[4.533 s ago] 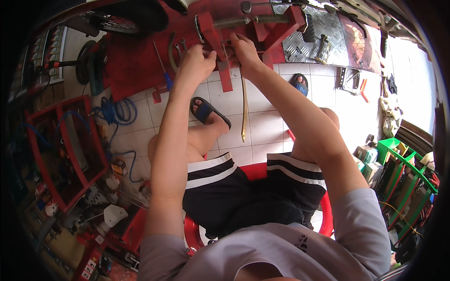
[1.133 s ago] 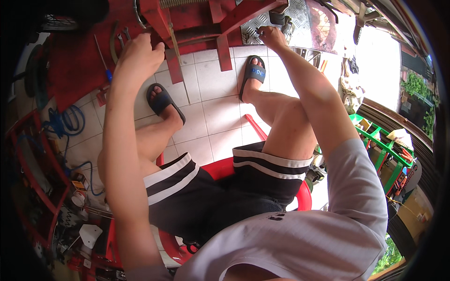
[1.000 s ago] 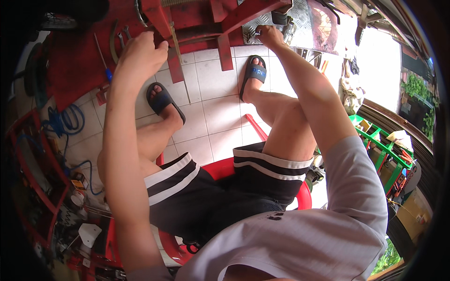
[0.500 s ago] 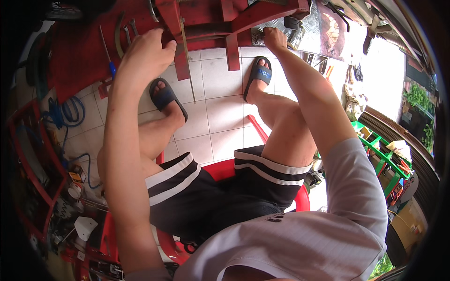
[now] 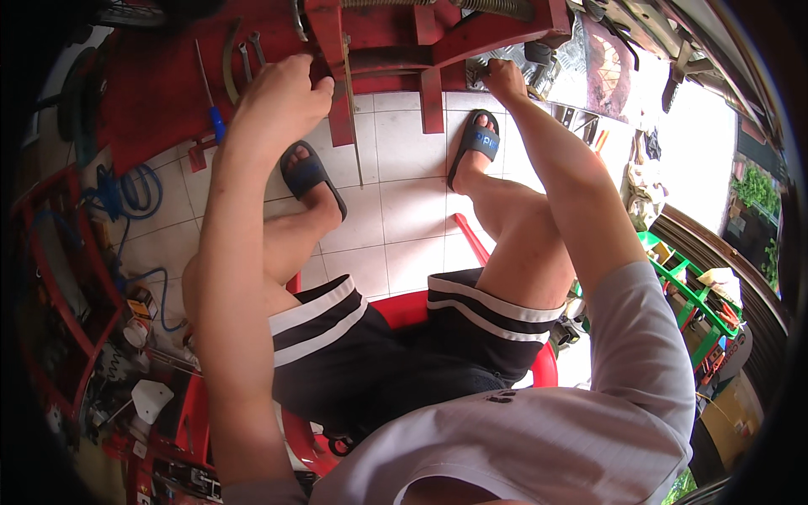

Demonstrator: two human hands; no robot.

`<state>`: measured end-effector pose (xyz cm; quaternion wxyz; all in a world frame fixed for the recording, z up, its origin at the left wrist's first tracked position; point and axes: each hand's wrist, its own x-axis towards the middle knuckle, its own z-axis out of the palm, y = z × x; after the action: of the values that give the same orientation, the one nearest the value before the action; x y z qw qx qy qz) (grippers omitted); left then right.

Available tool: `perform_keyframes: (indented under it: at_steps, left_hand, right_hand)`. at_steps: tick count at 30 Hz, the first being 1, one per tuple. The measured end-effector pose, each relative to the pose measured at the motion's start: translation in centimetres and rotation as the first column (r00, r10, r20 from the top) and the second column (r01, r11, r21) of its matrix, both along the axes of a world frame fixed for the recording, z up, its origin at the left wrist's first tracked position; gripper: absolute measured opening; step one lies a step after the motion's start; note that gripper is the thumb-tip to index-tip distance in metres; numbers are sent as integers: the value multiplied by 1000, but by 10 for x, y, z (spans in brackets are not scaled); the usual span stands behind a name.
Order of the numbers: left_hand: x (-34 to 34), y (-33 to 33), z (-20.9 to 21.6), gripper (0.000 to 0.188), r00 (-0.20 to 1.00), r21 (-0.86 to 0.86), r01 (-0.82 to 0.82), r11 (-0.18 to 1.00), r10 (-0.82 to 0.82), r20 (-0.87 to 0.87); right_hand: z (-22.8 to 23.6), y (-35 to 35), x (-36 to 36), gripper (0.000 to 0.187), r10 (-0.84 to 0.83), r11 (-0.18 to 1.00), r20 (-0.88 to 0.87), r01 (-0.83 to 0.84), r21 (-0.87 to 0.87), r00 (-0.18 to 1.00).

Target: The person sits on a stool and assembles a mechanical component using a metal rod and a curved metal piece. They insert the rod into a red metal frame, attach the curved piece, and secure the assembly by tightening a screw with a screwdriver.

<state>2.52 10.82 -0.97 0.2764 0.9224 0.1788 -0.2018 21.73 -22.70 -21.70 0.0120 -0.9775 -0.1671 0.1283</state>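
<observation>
So we're sitting on a red plastic chair (image 5: 404,307) looking down at our own arms, both stretched out toward a red metal stand (image 5: 438,38) at the top of the view.

Our left hand (image 5: 282,93) is curled up against one of the stand's upright red legs (image 5: 339,93), fingers folded in toward the metal right where a thin rod (image 5: 352,126) runs down along that leg to the tiled floor (image 5: 396,219). It looks closed around the edge of the leg, but the fingertips are tucked behind, so we can't tell how firm the hold is or whether the rod is in it too.

Our right hand (image 5: 503,77) is further over, past the second red leg (image 5: 432,97), knuckles bent and resting on a grey patterned metal plate (image 5: 555,71) under the stand's slanted red bar. It seems closed on something small there (too hidden to make out, honestly).

Down below, both feet are in dark slides with blue straps, the left slide (image 5: 311,177) just beside the leg we're gripping, the right slide (image 5: 475,143) near the other leg. A blue-handled screwdriver (image 5: 212,109) and a couple of wrenches (image 5: 248,59) lie on the red surface to the left of our left hand, and a blue hose (image 5: 118,202) coils on the floor well off to that side.
</observation>
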Motion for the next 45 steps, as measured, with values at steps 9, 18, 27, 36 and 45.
perform_keyframes:
  at_steps: [9, 18, 27, 36, 45]
  left_hand:
    - [-3, 1, -9, 50, 997, 32, 16, 999, -18, 78]
    - [-4, 4, -2, 48, 1000, 26, 8, 1000, -7, -22]
    - [-8, -34, 15, 27, 968, -120, 191, 974, -207, -140]
    - [-5, -36, 10, 22, 881, -357, 246, 901, -54, 469]
    - [-13, -23, 25, 21, 778, -322, 207, 924, 44, 626]
  right_hand:
    - [-25, -17, 11, 19, -39, 996, 25, 37, 85, 999]
    - [-1, 4, -2, 21, -153, 988, -34, 153, 22, 988]
    - [43, 19, -7, 17, 100, 981, -825, -195, -12, 557]
    - [218, 117, -107, 19, 380, 777, -690, 192, 600, 616]
    - [213, 153, -129, 18, 336, 275, -817, 780, 561, 469]
